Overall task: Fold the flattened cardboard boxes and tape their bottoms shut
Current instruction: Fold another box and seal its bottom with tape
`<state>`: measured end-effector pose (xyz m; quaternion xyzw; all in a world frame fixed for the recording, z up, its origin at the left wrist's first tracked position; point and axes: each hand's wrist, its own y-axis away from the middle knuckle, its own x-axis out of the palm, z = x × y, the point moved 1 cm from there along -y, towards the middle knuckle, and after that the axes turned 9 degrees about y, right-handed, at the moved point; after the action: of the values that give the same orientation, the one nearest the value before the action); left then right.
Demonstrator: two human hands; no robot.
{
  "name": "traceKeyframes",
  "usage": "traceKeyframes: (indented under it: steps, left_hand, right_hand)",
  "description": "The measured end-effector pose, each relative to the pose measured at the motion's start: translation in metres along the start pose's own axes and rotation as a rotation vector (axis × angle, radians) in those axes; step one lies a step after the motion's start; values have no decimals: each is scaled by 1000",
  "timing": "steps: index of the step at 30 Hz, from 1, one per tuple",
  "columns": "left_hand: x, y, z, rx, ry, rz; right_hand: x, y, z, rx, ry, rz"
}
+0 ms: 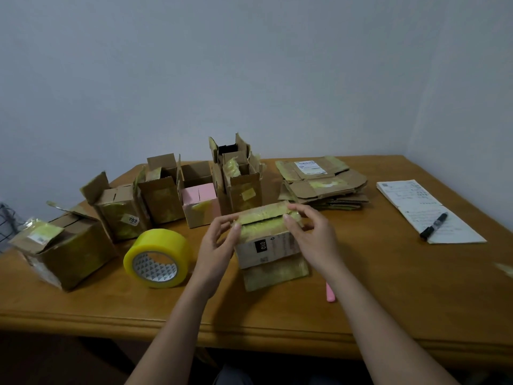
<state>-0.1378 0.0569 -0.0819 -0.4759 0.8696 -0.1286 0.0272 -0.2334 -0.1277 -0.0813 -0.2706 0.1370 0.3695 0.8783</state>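
A small cardboard box (270, 247) with a black "010" label stands at the table's middle, its taped flaps facing up. My left hand (219, 240) holds its left end, thumb and fingers curled round the flap edge. My right hand (308, 232) grips the right end, thumb on the top flap. A slit shows between the two top flaps. A yellow tape roll (156, 259) lies on its side just left of my left hand. A stack of flattened boxes (323, 183) sits at the back right.
Several folded boxes (163, 195) stand in a row behind and to the left, one lying tipped (66, 251). A pink tool (330, 294) pokes out under my right wrist. Paper sheets (410, 201) and a black marker (433, 226) lie right. The wooden table's front edge (249, 332) is near.
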Motion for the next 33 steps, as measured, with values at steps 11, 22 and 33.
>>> traceKeyframes:
  steps: [11,22,33]
  left_hand:
    - [-13,13,11,-103,-94,44]
    - [-15,18,20,7,-170,61]
    - [-20,15,25,-40,-68,41]
  right_hand:
    - [6,15,-12,38,106,46]
    - [12,22,-14,-199,171,-123]
    - [16,30,-14,-208,317,11]
